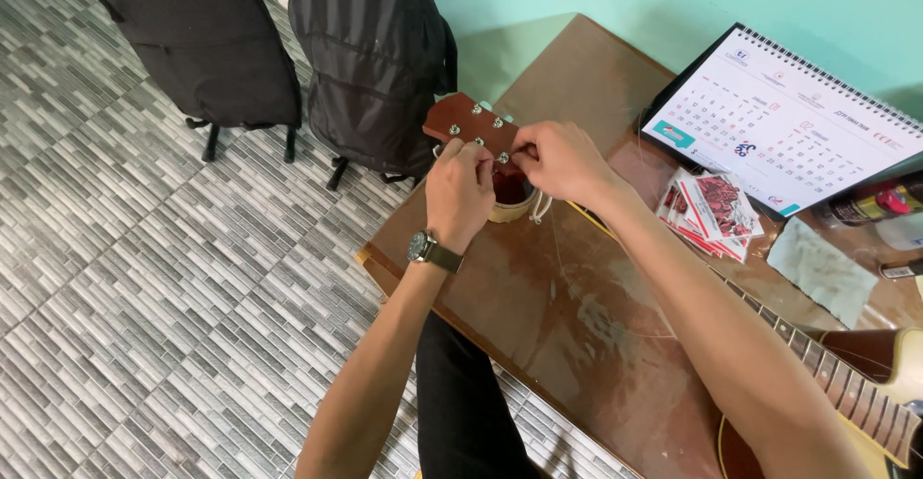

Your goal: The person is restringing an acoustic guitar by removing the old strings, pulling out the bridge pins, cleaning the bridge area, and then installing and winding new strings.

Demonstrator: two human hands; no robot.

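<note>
A small guitar lies across the brown table (577, 306). Its reddish-brown headstock (463, 121), with metal tuning posts, sticks out past the table's far left corner and rests on a roll of tape (514, 212). My left hand (459, 190), with a watch on the wrist, pinches at a tuning post on the headstock. My right hand (562, 160) pinches at the same spot from the right, fingertips almost touching the left hand's. A thin string (558, 267) trails over the table. The fretboard (846, 383) and yellow body show at lower right.
A desk calendar (779, 118) stands at the table's far right. In front of it lie several red-and-white packets (716, 208), a pale cloth (822, 267) and a bottle (870, 205). Two black bags (375, 56) on stands sit on the grey tiled floor by the teal wall.
</note>
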